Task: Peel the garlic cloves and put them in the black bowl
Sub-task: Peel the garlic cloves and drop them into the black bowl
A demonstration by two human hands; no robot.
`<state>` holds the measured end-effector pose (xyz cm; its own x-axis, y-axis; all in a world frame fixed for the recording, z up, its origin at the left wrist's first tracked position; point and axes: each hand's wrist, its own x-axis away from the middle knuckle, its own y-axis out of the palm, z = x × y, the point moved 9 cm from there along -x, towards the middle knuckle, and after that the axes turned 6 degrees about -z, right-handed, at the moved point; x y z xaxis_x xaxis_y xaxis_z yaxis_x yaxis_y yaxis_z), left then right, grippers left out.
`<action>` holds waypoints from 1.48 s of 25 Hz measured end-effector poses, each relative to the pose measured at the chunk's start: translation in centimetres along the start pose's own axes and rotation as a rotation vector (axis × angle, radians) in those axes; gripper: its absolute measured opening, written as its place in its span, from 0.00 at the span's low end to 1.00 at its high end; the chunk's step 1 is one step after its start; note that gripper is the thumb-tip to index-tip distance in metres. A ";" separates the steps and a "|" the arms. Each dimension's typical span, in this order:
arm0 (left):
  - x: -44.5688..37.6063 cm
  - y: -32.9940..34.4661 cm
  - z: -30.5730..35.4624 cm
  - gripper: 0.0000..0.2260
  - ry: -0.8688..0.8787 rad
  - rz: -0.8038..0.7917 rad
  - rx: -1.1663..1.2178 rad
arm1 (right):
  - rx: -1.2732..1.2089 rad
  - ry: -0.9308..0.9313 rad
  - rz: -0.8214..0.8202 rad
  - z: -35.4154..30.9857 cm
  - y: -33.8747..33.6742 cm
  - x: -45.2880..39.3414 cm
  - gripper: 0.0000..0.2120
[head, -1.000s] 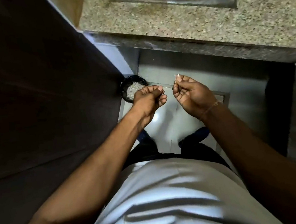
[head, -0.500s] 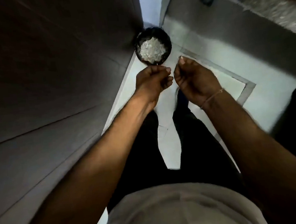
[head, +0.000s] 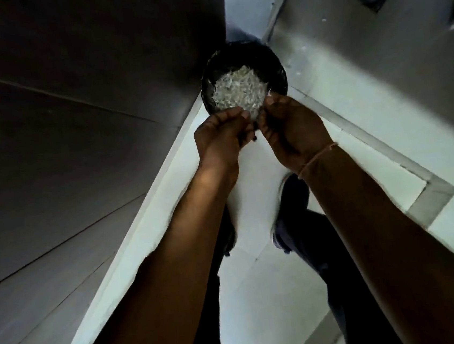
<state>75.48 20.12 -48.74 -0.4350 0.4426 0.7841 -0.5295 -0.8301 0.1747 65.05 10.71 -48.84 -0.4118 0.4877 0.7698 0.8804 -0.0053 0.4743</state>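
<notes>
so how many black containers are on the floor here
1. The black container stands on the floor in the corner beside the dark cabinet, holding pale scraps, just beyond both hands. Others could be out of frame.

Black bowl (head: pixel 270 63): round, dark, glossy wall, on the pale floor in the corner beside a dark panel. Holds a heaped pile of pale, whitish papery garlic skins (head: pixel 237 92); individual cloves cannot be told apart. Near rim hidden behind the fingers. A small white scrap of skin (head: pixel 270 92) shows just above the right fingertips, over the bowl.
</notes>
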 end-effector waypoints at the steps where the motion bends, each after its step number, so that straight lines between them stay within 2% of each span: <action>1: -1.8 -0.2 0.1 0.05 0.041 0.033 -0.072 | 0.086 -0.012 0.021 0.1 -0.5 -2.2 0.08; 5: -8.5 -0.5 1.0 0.04 0.129 0.147 -0.281 | 0.488 -0.155 0.030 -1.1 -0.2 -8.8 0.10; 7: -10.6 -0.2 1.3 0.06 0.110 0.169 -0.300 | 0.691 -0.257 0.022 -2.1 0.0 -10.9 0.08; 10: -12.0 0.4 1.9 0.06 0.099 0.153 -0.282 | 0.945 -0.329 0.046 -3.0 -1.2 -13.1 0.12; 15: -13.2 0.7 2.2 0.09 0.110 0.191 -0.333 | 0.996 -0.382 0.048 -4.4 -1.1 -13.4 0.12; 19: -13.5 0.4 2.1 0.08 0.198 0.210 -0.347 | 1.050 -0.444 0.099 -4.9 -0.7 -13.1 0.12; 23: -13.2 0.9 2.3 0.05 0.241 0.252 -0.343 | 0.983 -0.418 0.151 -5.4 -1.3 -13.3 0.10; 25: -13.0 1.5 2.0 0.07 0.183 0.219 -0.266 | 1.000 -0.518 0.085 -6.2 0.5 -12.4 0.10; 27: -12.7 2.2 1.4 0.09 0.074 0.153 -0.104 | 1.062 -0.668 -0.072 -6.4 3.4 -10.9 0.14; 29: -12.3 2.8 1.4 0.10 0.023 0.083 0.002 | 1.187 -0.683 -0.182 -4.8 4.0 -10.4 0.17; 31: -12.0 2.8 1.7 0.10 0.024 0.071 0.064 | 1.283 -0.693 -0.131 -5.1 3.1 -10.6 0.14; 33: -11.8 2.6 1.9 0.09 0.038 0.092 0.072 | 1.397 -0.826 -0.005 -6.7 3.1 -9.6 0.10; 35: -11.7 2.7 2.0 0.09 0.042 0.076 0.032 | 1.477 -0.982 -0.094 -6.4 5.1 -8.2 0.10; 37: -11.7 2.5 1.9 0.10 0.044 0.071 0.008 | 1.476 -0.943 -0.214 -5.2 6.4 -8.2 0.11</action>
<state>80.61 12.25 -56.38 -0.5025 0.3969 0.7681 -0.4908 -0.8623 0.1245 72.82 2.12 -49.94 -0.7434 0.6688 0.0122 0.5122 0.5809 -0.6326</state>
